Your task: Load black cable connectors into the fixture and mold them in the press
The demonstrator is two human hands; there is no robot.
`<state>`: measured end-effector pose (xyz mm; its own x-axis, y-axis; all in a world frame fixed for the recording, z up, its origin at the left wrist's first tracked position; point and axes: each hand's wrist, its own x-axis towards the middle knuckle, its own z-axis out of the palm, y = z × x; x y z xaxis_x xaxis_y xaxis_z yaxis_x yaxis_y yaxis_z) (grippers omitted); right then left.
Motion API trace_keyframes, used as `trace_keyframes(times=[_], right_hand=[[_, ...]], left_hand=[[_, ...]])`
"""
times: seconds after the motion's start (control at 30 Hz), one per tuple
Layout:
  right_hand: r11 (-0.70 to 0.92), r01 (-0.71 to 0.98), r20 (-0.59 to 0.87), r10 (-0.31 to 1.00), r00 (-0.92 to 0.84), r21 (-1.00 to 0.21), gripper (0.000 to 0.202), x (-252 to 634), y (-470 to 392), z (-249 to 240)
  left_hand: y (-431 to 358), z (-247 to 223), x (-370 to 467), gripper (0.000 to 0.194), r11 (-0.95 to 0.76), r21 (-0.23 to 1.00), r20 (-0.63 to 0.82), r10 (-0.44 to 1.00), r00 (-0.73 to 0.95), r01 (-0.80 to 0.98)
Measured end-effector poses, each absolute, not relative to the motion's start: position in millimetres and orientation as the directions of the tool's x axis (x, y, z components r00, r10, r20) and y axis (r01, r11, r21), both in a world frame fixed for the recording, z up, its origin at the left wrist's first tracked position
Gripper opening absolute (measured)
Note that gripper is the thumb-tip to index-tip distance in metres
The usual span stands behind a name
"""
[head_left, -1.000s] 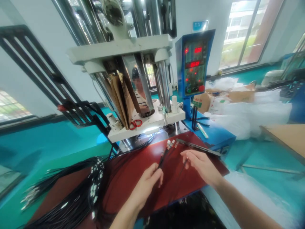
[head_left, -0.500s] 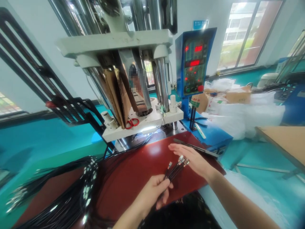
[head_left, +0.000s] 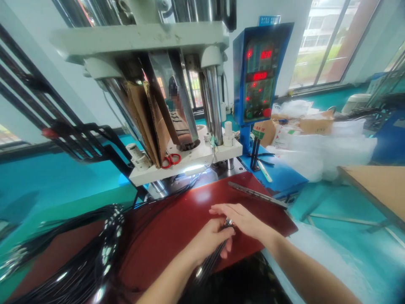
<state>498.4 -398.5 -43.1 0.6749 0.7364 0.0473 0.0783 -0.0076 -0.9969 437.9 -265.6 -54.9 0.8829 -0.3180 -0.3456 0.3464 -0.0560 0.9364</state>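
Observation:
My left hand point(head_left: 211, 238) is closed round a small bunch of black cables point(head_left: 210, 261) above the front of the dark red board point(head_left: 177, 223). The metal ends point(head_left: 229, 222) of the cables show between my two hands. Over these ends lies my right hand point(head_left: 240, 217), its fingers stretched out and touching the tips; it grips nothing that I can see. A large bundle of black cables point(head_left: 79, 266) rests on the left part of the board.
Behind the board stands a press point(head_left: 142, 40) with red-handled scissors point(head_left: 171, 160) on its white plate. To its right is a blue control box point(head_left: 237, 80) with red digits. A metal strip point(head_left: 256, 194) lies at the board's back right edge.
Both hands have come together: my left hand is higher, and my right hand has moved left and down onto the cable ends. The view has shifted slightly.

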Motion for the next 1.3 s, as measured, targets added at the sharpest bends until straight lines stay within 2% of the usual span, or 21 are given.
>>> trace_keyframes(times=[0.13,0.2,0.27,0.4,0.47,0.5,0.53,0.57,0.6,0.67,0.7,0.77,0.83,0.87,0.93,1.0,1.07,1.13,1.2,1.3], right_hand=[[-0.029,-0.075,-0.072,0.740,0.668,-0.997,0.043,496.5,-399.1,-52.8],[-0.043,-0.168,-0.145,0.737,0.661,-0.985,0.048,494.3,-397.7,-58.0],[-0.033,-0.190,-0.152,0.735,0.661,-0.981,0.048,493.5,-396.4,-60.5],[-0.044,-0.004,-0.035,0.731,0.681,-0.999,0.044,505.6,-408.7,-56.8],[-0.198,0.209,0.027,0.660,0.750,-0.958,0.043,519.1,-427.5,-57.0],[-0.337,0.332,0.065,0.609,0.791,-0.881,0.043,526.2,-439.5,-58.8],[-0.512,0.447,0.113,0.557,0.823,-0.733,0.042,532.9,-452.3,-61.8],[-0.676,0.521,0.124,0.544,0.830,-0.521,0.043,538.5,-464.9,-65.6],[-0.803,0.518,0.106,0.512,0.853,-0.295,0.042,542.5,-476.5,-69.6],[-0.894,0.444,0.073,0.447,0.892,0.057,0.037,546.0,-494.1,-76.3],[-0.894,0.418,0.060,0.432,0.900,0.162,0.036,545.8,-499.4,-78.3],[-0.877,0.426,0.026,0.442,0.896,0.222,0.029,543.6,-503.4,-79.4],[-0.884,0.453,-0.031,0.452,0.891,0.114,0.019,540.7,-499.9,-78.4],[-0.889,0.459,-0.054,0.458,0.887,0.002,0.016,539.0,-496.1,-78.0],[-0.856,0.413,-0.087,0.458,0.884,-0.312,0.013,534.3,-484.5,-78.3],[-0.714,0.238,-0.158,0.441,0.884,-0.658,0.010,526.3,-468.4,-81.0],[-0.460,-0.021,-0.258,0.457,0.851,-0.888,0.006,515.1,-448.9,-85.9],[-0.182,-0.201,-0.267,0.509,0.818,-0.963,0.021,502.9,-429.0,-91.8],[0.006,-0.259,-0.218,0.519,0.826,-0.966,0.032,492.3,-412.5,-96.7],[0.061,-0.239,-0.183,0.472,0.862,-0.969,0.037,483.5,-399.3,-99.2]], left_hand=[[-275.2,-73.3,439.9,0.037,0.106,0.907,-0.374,-0.247,0.894,0.408],[-279.5,-82.0,439.1,0.036,0.164,0.911,-0.342,-0.212,0.916,0.378],[-281.3,-86.9,437.8,0.034,0.169,0.921,-0.315,-0.203,0.927,0.350],[-276.9,-84.8,436.2,0.033,0.160,0.911,-0.339,-0.233,0.912,0.379],[-272.5,-81.4,436.2,0.033,0.201,0.896,-0.345,-0.249,0.905,0.396],[-270.5,-80.1,436.4,0.033,0.223,0.889,-0.343,-0.252,0.905,0.400],[-268.6,-79.4,436.6,0.032,0.239,0.885,-0.341,-0.251,0.906,0.399],[-267.1,-79.3,437.0,0.031,0.246,0.884,-0.339,-0.247,0.908,0.397],[-266.0,-79.8,437.5,0.030,0.247,0.886,-0.337,-0.239,0.911,0.392],[-264.6,-82.5,438.9,0.027,0.239,0.896,-0.326,-0.219,0.920,0.374],[-264.2,-84.3,439.8,0.026,0.237,0.901,-0.319,-0.209,0.925,0.364],[-263.8,-87.8,441.3,0.024,0.253,0.907,-0.298,-0.177,0.938,0.336],[-263.6,-90.4,442.4,0.025,0.287,0.906,-0.282,-0.136,0.950,0.310],[-263.6,-91.1,442.7,0.025,0.296,0.906,-0.280,-0.116,0.953,0.302],[-264.1,-91.3,443.3,0.025,0.279,0.910,-0.291,-0.092,0.952,0.305],[-265.4,-90.1,444.0,0.023,0.222,0.918,-0.317,-0.085,0.944,0.329],[-267.9,-87.8,444.9,0.018,0.167,0.925,-0.330,-0.091,0.940,0.341],[-271.0,-85.4,446.0,0.013,0.143,0.932,-0.324,-0.084,0.942,0.333],[-274.1,-83.8,447.1,0.009,0.132,0.938,-0.315,-0.061,0.947,0.321],[-277.2,-84.2,448.2,0.004,0.102,0.942,-0.320,-0.020,0.947,0.320]])
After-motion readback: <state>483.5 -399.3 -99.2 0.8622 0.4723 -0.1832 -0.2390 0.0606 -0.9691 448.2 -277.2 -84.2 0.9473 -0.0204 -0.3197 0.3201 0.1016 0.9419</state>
